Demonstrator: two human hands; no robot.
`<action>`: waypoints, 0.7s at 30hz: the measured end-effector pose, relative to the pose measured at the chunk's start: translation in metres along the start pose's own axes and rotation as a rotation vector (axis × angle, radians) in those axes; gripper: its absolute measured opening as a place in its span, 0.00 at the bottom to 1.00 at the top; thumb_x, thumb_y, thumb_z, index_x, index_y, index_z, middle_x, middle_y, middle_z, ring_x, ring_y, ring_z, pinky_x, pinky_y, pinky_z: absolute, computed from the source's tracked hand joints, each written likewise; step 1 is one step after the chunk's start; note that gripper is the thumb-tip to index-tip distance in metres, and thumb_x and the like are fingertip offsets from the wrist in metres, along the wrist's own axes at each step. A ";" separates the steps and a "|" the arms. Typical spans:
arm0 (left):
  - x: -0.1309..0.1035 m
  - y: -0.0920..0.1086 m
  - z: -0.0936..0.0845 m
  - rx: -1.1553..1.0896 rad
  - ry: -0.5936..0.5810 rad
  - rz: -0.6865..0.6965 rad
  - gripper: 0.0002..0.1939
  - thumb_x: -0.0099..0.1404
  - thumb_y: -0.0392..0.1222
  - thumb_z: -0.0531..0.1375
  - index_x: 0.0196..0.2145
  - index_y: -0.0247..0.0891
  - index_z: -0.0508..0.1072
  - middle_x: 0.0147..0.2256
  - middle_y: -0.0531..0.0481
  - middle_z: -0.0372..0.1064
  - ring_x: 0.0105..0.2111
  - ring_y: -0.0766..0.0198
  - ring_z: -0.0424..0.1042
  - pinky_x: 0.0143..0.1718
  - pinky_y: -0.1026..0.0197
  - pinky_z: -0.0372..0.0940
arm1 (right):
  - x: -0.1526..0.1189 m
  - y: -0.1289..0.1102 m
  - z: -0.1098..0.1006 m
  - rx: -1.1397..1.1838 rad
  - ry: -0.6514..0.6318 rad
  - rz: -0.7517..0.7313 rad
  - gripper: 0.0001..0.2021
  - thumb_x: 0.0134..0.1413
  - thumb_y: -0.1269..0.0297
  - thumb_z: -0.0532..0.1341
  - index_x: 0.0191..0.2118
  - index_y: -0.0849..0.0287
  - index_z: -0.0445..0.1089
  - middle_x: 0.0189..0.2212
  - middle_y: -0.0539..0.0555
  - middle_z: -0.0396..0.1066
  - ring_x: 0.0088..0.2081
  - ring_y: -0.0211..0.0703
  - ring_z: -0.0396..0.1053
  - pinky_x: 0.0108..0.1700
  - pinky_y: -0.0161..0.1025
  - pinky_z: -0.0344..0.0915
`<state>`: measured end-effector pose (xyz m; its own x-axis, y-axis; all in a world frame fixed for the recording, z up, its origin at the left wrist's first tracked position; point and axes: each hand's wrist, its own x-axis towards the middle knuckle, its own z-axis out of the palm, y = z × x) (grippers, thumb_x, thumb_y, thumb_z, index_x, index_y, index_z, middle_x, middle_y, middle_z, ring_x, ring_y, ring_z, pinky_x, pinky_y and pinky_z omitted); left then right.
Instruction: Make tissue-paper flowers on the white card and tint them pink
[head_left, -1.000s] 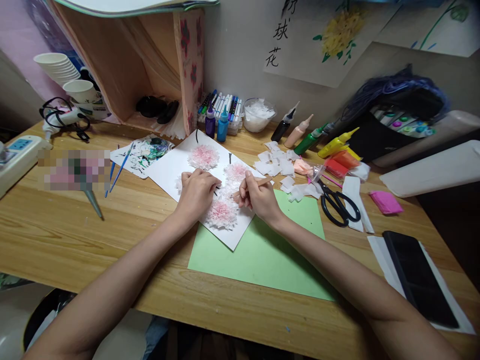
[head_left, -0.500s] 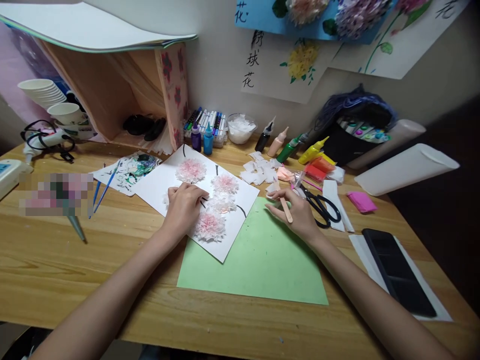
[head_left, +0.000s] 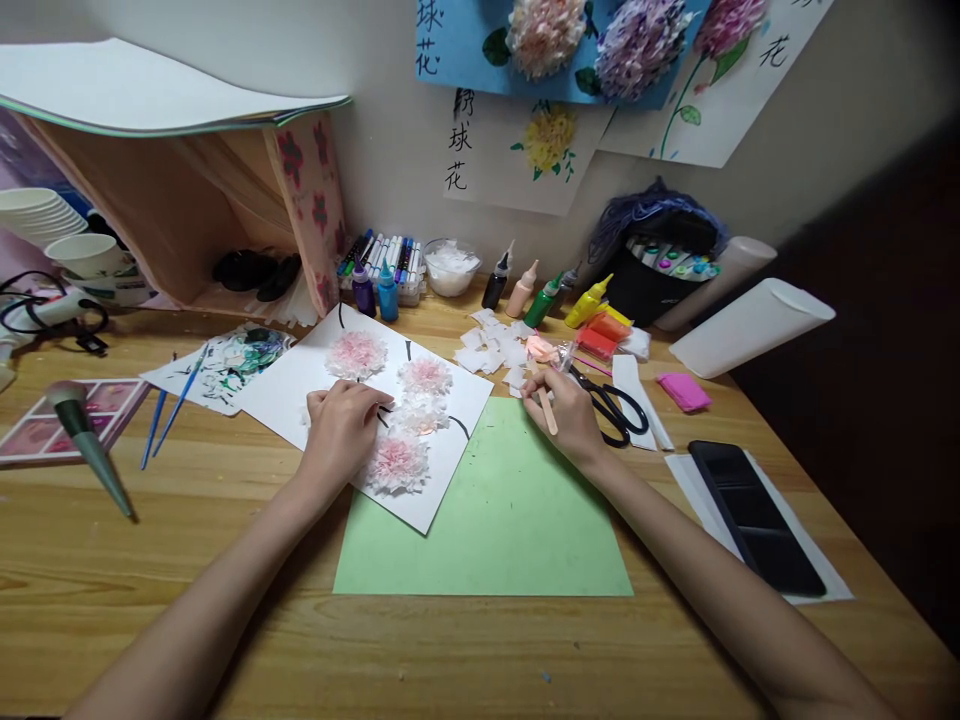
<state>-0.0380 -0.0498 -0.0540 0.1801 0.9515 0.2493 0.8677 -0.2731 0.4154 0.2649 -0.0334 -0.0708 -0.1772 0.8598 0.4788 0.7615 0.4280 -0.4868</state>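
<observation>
A white sheet (head_left: pixel 289 395) bearing several pink and white paper flowers (head_left: pixel 395 463) lies tilted, partly over a green sheet (head_left: pixel 495 530). On its left part rests my left hand (head_left: pixel 341 425), fingers closed together near a short black line; anything under the fingertips is hidden. My right hand (head_left: pixel 566 410) has its fingers closed round a flat wooden stick (head_left: pixel 548 410), above the green sheet's top edge. Just beyond that hand are white paper pieces (head_left: pixel 491 343) and a crumpled peach piece (head_left: pixel 541 349). Black-handled scissors (head_left: pixel 626 412) lie to its right.
Paint bottles (head_left: pixel 541 302), a marker box (head_left: pixel 386 262) and a glass bowl (head_left: pixel 450 268) line the back. Two blue brushes (head_left: pixel 180 400) and a makeup brush (head_left: pixel 90 450) lie left. A black phone-like object (head_left: pixel 757 520) and a pink packet (head_left: pixel 684 392) are right.
The view has shifted, so most things appear further left. My right hand's fingers have drawn closer together near the paper pieces. My left hand stays on the white sheet.
</observation>
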 end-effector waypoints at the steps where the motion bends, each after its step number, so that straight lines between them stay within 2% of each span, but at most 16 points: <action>1: 0.000 0.000 0.000 0.003 0.000 0.001 0.15 0.61 0.31 0.51 0.34 0.45 0.75 0.36 0.48 0.76 0.43 0.53 0.67 0.40 0.50 0.49 | 0.001 -0.001 -0.001 0.023 0.020 0.023 0.03 0.50 0.71 0.58 0.31 0.57 0.62 0.30 0.54 0.71 0.31 0.45 0.70 0.34 0.39 0.64; 3: 0.000 0.000 0.000 0.013 -0.002 0.003 0.15 0.61 0.31 0.51 0.34 0.45 0.75 0.36 0.48 0.76 0.43 0.53 0.67 0.40 0.50 0.49 | 0.005 -0.001 -0.002 0.040 0.026 0.059 0.04 0.51 0.68 0.59 0.32 0.56 0.61 0.32 0.55 0.72 0.32 0.45 0.71 0.34 0.39 0.64; 6: 0.000 0.000 0.000 0.022 -0.009 0.001 0.15 0.61 0.31 0.50 0.34 0.44 0.75 0.36 0.48 0.76 0.43 0.53 0.67 0.40 0.50 0.49 | 0.012 0.003 0.004 -0.020 -0.037 0.071 0.08 0.49 0.66 0.61 0.34 0.57 0.61 0.36 0.58 0.73 0.35 0.50 0.71 0.35 0.42 0.64; 8: 0.000 0.000 -0.001 0.017 -0.012 -0.002 0.15 0.61 0.31 0.51 0.34 0.44 0.75 0.37 0.48 0.76 0.43 0.53 0.67 0.40 0.50 0.49 | 0.016 0.005 0.009 -0.071 -0.078 0.064 0.07 0.48 0.66 0.61 0.34 0.58 0.62 0.34 0.59 0.73 0.34 0.51 0.71 0.34 0.42 0.63; 11: 0.000 0.001 -0.001 -0.001 -0.012 -0.009 0.15 0.60 0.31 0.51 0.34 0.44 0.75 0.37 0.48 0.76 0.43 0.53 0.67 0.40 0.49 0.49 | 0.021 0.003 0.012 -0.061 -0.076 0.078 0.02 0.49 0.69 0.58 0.30 0.59 0.64 0.29 0.56 0.72 0.30 0.47 0.70 0.32 0.40 0.61; 14: 0.000 0.002 -0.002 -0.005 -0.015 -0.016 0.16 0.59 0.29 0.51 0.34 0.44 0.76 0.36 0.48 0.76 0.43 0.52 0.67 0.41 0.49 0.49 | 0.023 -0.008 0.008 0.090 0.008 0.159 0.02 0.49 0.68 0.59 0.29 0.59 0.65 0.28 0.54 0.72 0.29 0.43 0.69 0.32 0.39 0.62; 17: 0.000 0.003 -0.001 0.003 -0.020 -0.029 0.16 0.60 0.29 0.51 0.34 0.44 0.76 0.37 0.48 0.77 0.43 0.53 0.67 0.41 0.49 0.50 | 0.026 -0.025 0.002 0.353 0.052 0.262 0.06 0.48 0.64 0.63 0.30 0.58 0.66 0.29 0.53 0.72 0.31 0.42 0.70 0.33 0.39 0.64; 21: 0.000 0.004 -0.001 0.001 -0.031 -0.060 0.14 0.61 0.31 0.52 0.34 0.43 0.76 0.38 0.48 0.77 0.44 0.54 0.67 0.42 0.50 0.49 | 0.023 -0.049 0.003 0.694 -0.107 0.363 0.10 0.44 0.62 0.67 0.28 0.58 0.65 0.30 0.53 0.73 0.33 0.42 0.70 0.36 0.40 0.65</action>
<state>-0.0353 -0.0512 -0.0516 0.1420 0.9701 0.1966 0.8778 -0.2153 0.4279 0.2216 -0.0332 -0.0385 -0.0774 0.9861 0.1468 0.2261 0.1608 -0.9608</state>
